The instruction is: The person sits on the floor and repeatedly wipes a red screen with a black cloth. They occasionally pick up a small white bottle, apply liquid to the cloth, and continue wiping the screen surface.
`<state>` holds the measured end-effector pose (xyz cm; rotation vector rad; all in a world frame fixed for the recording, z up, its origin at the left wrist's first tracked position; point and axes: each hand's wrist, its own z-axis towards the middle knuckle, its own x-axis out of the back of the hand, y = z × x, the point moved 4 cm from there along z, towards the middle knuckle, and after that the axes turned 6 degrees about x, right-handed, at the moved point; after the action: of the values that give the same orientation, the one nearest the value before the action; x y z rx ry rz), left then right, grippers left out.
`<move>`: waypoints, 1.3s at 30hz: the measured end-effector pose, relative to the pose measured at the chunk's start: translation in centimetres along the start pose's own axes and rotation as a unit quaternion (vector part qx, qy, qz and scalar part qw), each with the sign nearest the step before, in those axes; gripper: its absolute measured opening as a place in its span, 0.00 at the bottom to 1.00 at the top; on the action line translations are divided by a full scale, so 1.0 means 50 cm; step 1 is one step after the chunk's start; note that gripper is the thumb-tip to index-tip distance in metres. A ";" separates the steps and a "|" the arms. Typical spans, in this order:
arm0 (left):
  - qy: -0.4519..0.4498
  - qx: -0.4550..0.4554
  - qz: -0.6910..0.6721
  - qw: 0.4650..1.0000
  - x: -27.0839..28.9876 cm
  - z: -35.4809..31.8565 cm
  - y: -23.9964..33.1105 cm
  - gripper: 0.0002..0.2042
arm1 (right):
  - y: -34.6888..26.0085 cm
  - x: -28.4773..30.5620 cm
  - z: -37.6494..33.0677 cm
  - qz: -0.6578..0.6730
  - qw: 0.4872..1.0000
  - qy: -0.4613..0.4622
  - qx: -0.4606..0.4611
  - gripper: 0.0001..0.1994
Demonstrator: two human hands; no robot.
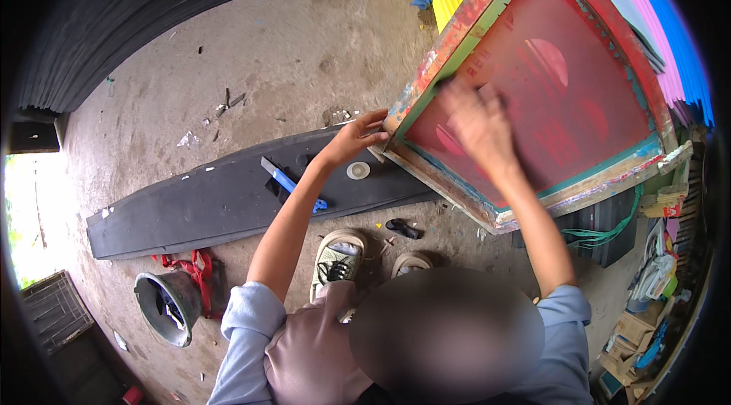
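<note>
- Wooden frame, red-painted and paint-stained, with a translucent red mesh (609,62), is seen tilted at the right, its left part above the slab's right end.
- At the far left, a grey-green round bucket (142,306) is set on the concrete floor (259,32), with a red strap (202,272) just beside its rim.
- A long, flat black slab (167,215) is laid on the floor, its narrow end pointed left.
- A blue-handled knife with a silver blade (286,181) is placed near the slab's lower edge; to its right lies a flat, pale round disc (358,170).
- The left hand (356,138) is held at the frame's left corner, fingers bent and touching the wood; whether it is gripped cannot be told.
- The right hand (480,127) is blurred over the mesh, near the frame's left edge, fingers extended; whether anything is grasped cannot be told.
- Green string (609,233) is seen below the frame's lower right edge.
</note>
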<state>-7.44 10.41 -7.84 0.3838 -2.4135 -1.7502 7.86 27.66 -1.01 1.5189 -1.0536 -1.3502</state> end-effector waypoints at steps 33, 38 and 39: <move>0.159 -0.108 0.350 0.917 -0.055 0.012 0.069 0.27 | -0.053 0.083 -0.110 0.600 0.799 0.011 -0.032 0.31; 0.167 -0.114 0.349 0.915 -0.058 0.007 0.073 0.27 | -0.025 0.001 -0.201 0.588 0.792 -0.115 -0.118 0.31; 0.170 -0.108 0.353 0.914 -0.054 0.002 0.073 0.27 | 0.029 -0.040 -0.187 0.576 0.770 -0.160 -0.224 0.32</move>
<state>-5.35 12.35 -4.30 -0.1890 -1.7630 -1.4355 16.96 29.56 1.73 0.1010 -1.3742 -0.8167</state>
